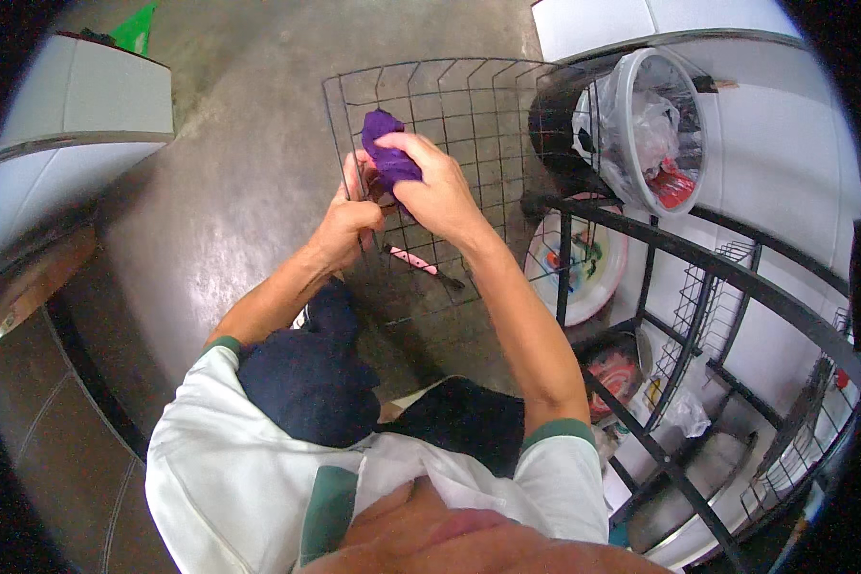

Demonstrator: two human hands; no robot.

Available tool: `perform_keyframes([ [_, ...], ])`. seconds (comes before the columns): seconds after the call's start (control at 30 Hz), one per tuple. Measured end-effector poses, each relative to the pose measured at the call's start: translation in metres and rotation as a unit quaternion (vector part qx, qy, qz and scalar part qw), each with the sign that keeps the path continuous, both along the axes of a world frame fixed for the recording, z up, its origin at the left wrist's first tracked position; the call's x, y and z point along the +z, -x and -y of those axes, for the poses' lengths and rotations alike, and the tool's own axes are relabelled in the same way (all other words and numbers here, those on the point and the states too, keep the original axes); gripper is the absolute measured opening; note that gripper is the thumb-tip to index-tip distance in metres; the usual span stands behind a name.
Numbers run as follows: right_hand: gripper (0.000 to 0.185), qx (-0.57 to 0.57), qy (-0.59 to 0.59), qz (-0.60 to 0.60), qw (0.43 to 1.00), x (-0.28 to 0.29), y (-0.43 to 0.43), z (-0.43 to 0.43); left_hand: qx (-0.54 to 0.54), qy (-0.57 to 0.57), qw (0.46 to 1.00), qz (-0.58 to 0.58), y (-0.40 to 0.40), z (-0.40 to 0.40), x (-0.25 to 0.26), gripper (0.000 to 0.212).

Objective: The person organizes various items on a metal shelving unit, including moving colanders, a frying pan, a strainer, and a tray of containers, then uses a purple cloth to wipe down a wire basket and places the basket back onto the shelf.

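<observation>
A black wire grid rack (pixel 473 133) is held up in front of me above the floor. My left hand (pixel 348 222) grips its near left edge, the fingers curled around the wires. In my right hand (pixel 434 190) is a bunched purple cloth (pixel 384 133), pressed against the wires close to the left hand. Part of the cloth is hidden behind the right fingers. Beyond the mesh, low down, a pink-handled tool (pixel 412 258) with a dark end is visible; its exact kind is unclear.
To the right stands a bin (pixel 628 129) with a plastic liner and bags inside. A black metal rack frame (pixel 689 247) runs along my right side, with a patterned enamel tray (pixel 595 301) and pans by it. A white cabinet (pixel 93 93) is at the left, over the concrete floor (pixel 244 143).
</observation>
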State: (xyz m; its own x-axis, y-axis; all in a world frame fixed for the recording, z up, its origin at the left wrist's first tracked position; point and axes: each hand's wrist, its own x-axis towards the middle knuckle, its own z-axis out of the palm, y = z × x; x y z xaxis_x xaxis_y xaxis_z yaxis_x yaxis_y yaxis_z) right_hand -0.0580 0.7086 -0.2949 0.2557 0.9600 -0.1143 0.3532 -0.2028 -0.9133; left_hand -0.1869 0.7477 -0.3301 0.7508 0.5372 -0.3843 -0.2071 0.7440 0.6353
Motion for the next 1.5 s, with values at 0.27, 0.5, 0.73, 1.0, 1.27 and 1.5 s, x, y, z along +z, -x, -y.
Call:
perform_keyframes([
  [0.27,0.036,-0.082,0.049,-0.002,0.995,0.046,-0.070,0.069,-0.006,-0.002,0.998,0.059,0.003,-0.011,-0.003,0.099],
  [0.5,0.038,-0.100,-0.095,0.377,0.916,0.003,-0.021,-0.009,-0.026,0.022,0.994,0.100,-0.008,-0.004,-0.002,0.097],
  [0.73,0.034,0.136,0.093,0.001,0.986,0.009,0.021,0.060,0.019,0.012,0.997,0.071,0.019,-0.007,-0.005,0.098],
  [1.0,0.032,-0.314,-0.096,0.426,0.843,0.026,-0.087,0.035,0.012,-0.025,0.997,0.076,0.003,-0.005,0.010,0.091],
  [1.27,0.035,-0.039,0.007,0.108,0.993,0.007,0.019,0.072,0.039,0.015,0.998,0.055,0.016,0.008,-0.006,0.082],
  [1.5,0.017,0.075,-0.103,0.632,0.764,0.032,-0.100,0.063,-0.020,-0.063,0.998,0.022,0.006,0.017,0.016,0.082],
])
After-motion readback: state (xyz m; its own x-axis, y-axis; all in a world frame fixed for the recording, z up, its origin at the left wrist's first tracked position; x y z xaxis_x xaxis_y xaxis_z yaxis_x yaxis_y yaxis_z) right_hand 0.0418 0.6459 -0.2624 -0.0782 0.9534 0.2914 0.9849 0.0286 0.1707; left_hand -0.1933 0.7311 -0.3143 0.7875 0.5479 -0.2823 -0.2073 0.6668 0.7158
